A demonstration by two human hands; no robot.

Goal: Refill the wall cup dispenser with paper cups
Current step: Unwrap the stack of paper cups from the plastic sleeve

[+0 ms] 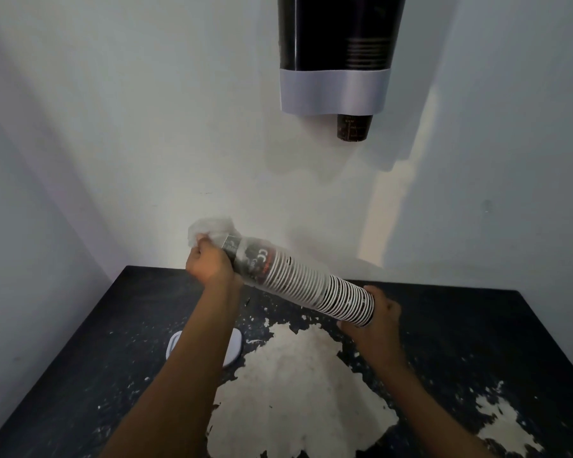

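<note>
A long stack of dark paper cups [306,285] with white rims lies almost level in the air above the table, partly inside a clear plastic sleeve [212,231]. My left hand [209,262] grips the sleeve's bunched end at the stack's narrow end. My right hand [382,310] holds the wide, open end of the stack. High on the wall hangs the dark cup dispenser [334,54] with a white band at its base. One dark cup [354,127] pokes out of its bottom.
A black table [477,342] with large worn white patches stands below my arms against the white wall. A white lid-like object [235,347] lies on it, partly hidden under my left forearm. A wall corner runs at the left.
</note>
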